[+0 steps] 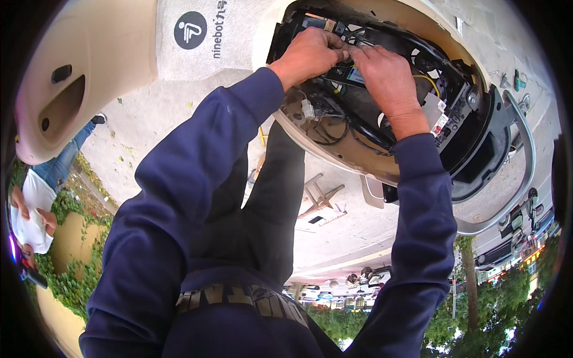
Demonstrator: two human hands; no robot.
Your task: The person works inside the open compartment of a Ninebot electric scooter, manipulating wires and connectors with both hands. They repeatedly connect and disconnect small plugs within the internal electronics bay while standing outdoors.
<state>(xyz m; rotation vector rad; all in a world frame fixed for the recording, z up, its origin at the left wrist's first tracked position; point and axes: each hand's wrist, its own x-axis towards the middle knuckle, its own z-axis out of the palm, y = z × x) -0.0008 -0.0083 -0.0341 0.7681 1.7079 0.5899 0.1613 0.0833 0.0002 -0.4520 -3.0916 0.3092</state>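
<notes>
Along the near edge of the open scooter body, a white plug hangs beside loose black cables. Farther in, toward the far edge, both hands meet over the wiring. The left hand brings thumb and forefinger together in a pinch; the right hand curls its fingers in close against them. Whatever sits between the fingertips is too small and covered to tell. A yellow wire curves just right of the right hand.

For neat work here, one hand would best steady the wiring while the other makes small moves, gripping any plug by its housing rather than its wires. Some slack would help, as would holding the knuckles and cuffs clear of the frame's hard edges and the nearby cables.

Beyond the body's right end bends a grey grab rail. On the pavement lies a wooden frame; off to the left is a person in a white shirt.
</notes>
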